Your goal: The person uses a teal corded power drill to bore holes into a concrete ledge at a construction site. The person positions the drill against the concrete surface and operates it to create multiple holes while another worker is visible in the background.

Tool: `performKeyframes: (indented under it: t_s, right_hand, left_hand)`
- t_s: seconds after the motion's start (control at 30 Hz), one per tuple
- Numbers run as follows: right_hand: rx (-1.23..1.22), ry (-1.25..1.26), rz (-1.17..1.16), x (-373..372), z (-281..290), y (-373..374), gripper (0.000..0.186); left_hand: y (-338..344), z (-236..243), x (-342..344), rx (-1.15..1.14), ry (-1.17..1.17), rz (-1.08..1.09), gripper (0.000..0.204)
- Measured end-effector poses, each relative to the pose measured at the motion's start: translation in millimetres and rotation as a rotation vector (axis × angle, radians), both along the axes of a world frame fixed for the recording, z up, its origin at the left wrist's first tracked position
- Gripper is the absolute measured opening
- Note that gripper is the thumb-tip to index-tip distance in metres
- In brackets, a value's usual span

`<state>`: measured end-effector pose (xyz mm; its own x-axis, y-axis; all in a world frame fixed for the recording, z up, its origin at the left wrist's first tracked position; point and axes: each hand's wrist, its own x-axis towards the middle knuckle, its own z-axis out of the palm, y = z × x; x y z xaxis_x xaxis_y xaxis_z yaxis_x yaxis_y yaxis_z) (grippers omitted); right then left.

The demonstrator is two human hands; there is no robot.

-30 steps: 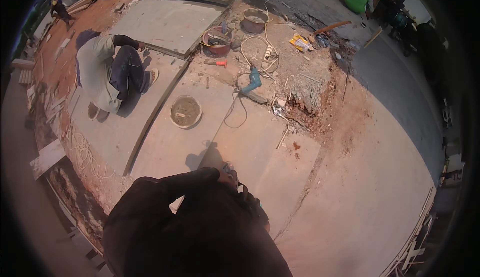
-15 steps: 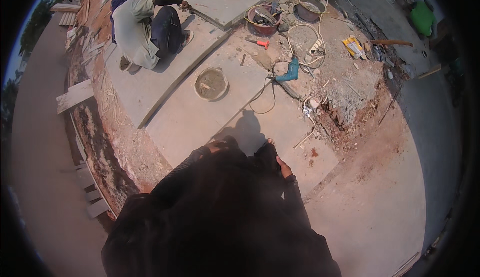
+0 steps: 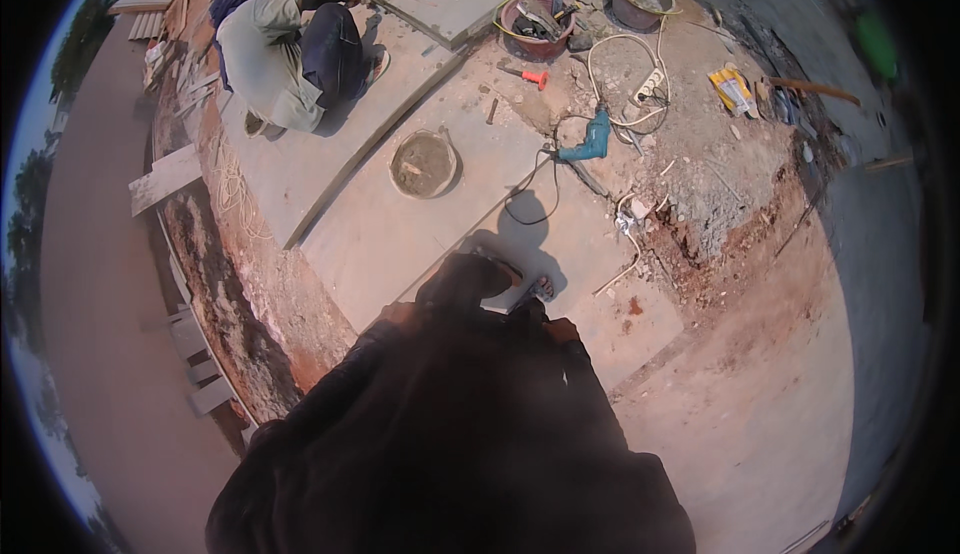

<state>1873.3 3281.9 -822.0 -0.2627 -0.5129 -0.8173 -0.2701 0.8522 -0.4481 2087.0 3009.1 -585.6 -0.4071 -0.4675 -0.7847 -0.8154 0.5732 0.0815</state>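
Note:
My left hand (image 3: 398, 315) is against my dark clothing at knee level, and my right hand (image 3: 560, 332) is against the same clothing on the other side; the fingers of both are too dark and hidden to read. My sandalled foot (image 3: 543, 289) shows beyond them on the concrete slab (image 3: 360, 274). Ahead sit a round pail of grey mortar (image 3: 421, 166) and a teal corded drill (image 3: 590, 139) beside a looped cord and a white power strip (image 3: 648, 88). An orange-handled chisel (image 3: 530, 77) and a small metal bar (image 3: 491, 111) lie farther up.
A crouching co-worker (image 3: 270, 64) works on the upper-left slab. Tubs (image 3: 640, 4) with tools or water, a yellow bag (image 3: 733, 91) and a wooden handle (image 3: 815, 91) lie among rubble at upper right. A dug trench edge (image 3: 225, 314) runs along the left.
My view has turned, so the slabs, tools and co-worker appear higher and farther right than a second ago. My left hand has moved slightly down and left, and my foot now shows.

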Motion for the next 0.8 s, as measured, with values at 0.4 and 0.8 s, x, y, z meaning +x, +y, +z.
performKeyframes:
  t_s: [0.4,0.8]
  right_hand:
    - [0.044,0.221,0.372,-168,194,-88,0.035]
    - [-0.475,0.129,0.308,-317,-106,-347,0.024]
  left_hand:
    - [-64,14,-89,0.306,-0.116,-0.291,0.034]
    - [-142,-302,-191,0.605,0.679,0.900,0.027]
